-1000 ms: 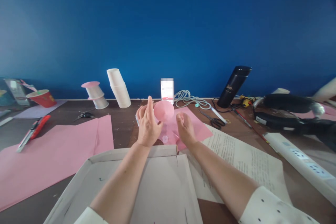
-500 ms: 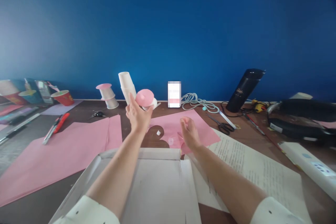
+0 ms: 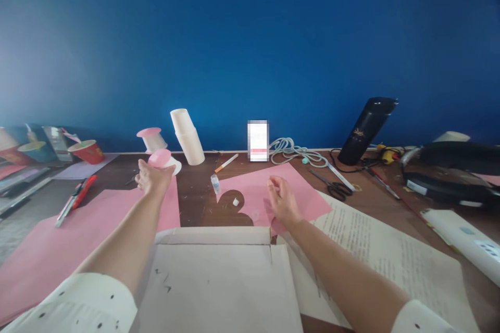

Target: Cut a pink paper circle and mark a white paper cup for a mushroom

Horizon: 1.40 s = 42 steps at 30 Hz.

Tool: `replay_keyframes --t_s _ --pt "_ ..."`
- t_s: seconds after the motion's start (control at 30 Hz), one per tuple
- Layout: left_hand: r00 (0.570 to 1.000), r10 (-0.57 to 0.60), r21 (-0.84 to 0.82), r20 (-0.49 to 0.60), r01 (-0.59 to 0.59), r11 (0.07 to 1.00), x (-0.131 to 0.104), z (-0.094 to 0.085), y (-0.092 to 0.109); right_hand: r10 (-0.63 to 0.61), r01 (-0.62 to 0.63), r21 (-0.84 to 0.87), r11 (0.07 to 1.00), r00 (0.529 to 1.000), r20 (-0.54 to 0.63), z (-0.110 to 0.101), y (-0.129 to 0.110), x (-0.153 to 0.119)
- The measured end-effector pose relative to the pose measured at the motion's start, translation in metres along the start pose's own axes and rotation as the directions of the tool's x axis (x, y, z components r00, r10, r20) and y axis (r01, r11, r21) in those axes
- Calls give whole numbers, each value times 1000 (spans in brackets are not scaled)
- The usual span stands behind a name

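My left hand (image 3: 153, 179) is closed around a white paper cup (image 3: 175, 165) with a pink paper disc (image 3: 160, 158) on its end. Just behind it stands a similar white cup piece (image 3: 153, 141) topped with pink. Over a pink sheet with round cut-outs (image 3: 289, 177), my right hand (image 3: 284, 202) has loosely bent fingers, and nothing shows in them. Left of that sheet are a small clear bottle (image 3: 215, 184) and a little white cap (image 3: 236, 201).
Tall stacked white cups (image 3: 188, 138) lean near the blue wall. A box cutter (image 3: 74, 200) lies on pink sheets (image 3: 97, 229) at left. Scissors (image 3: 336, 189), a coiled cable (image 3: 292, 152) and a black flask (image 3: 365, 132) are right. A white box (image 3: 219, 276) lies in front.
My left hand has carried the cup with the pink disc leftward, towards the other pink-topped piece. The small bottle and a cigarette-like stick have come into sight. My right hand has barely moved.
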<state>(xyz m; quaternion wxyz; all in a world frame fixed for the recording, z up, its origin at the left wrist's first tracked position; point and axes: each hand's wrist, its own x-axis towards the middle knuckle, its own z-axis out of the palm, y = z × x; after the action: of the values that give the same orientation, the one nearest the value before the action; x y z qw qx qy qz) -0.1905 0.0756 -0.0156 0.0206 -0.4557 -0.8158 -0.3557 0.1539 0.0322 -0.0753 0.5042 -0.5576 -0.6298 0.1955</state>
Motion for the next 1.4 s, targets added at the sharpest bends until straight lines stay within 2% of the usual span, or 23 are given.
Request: replay_keyframes --t_s 0.03,0.1,0.27,0.47,0.73,1.13,1.27,1.4 --pt "995 -100 -11 2 100 995 3 3 1 2 -2 -3 1000 1000 3 0 0 0" --pt "983 -186 -18 4 186 982 9 7 6 8 -7 -9 1000 1000 7 -1 -1 1" --pt "980 -195 47 27 193 980 20 12 18 19 -19 -22 1000 1000 14 -1 0 1" --pt "970 -240 92 48 235 968 27 21 16 11 -10 -44 999 999 38 -1 -2 1" --pt "966 -257 112 14 253 961 28 27 15 15 -12 -62 998 999 52 -3 -4 1" --pt "983 -183 29 3 182 983 29 39 8 29 -26 -61 998 998 51 -2 -3 2" --pt "984 -178 48 -15 179 983 27 37 11 32 -30 -54 998 998 50 -2 -4 2" --pt "986 -163 90 40 159 983 23 28 18 17 -13 -59 998 998 58 -2 -2 3"
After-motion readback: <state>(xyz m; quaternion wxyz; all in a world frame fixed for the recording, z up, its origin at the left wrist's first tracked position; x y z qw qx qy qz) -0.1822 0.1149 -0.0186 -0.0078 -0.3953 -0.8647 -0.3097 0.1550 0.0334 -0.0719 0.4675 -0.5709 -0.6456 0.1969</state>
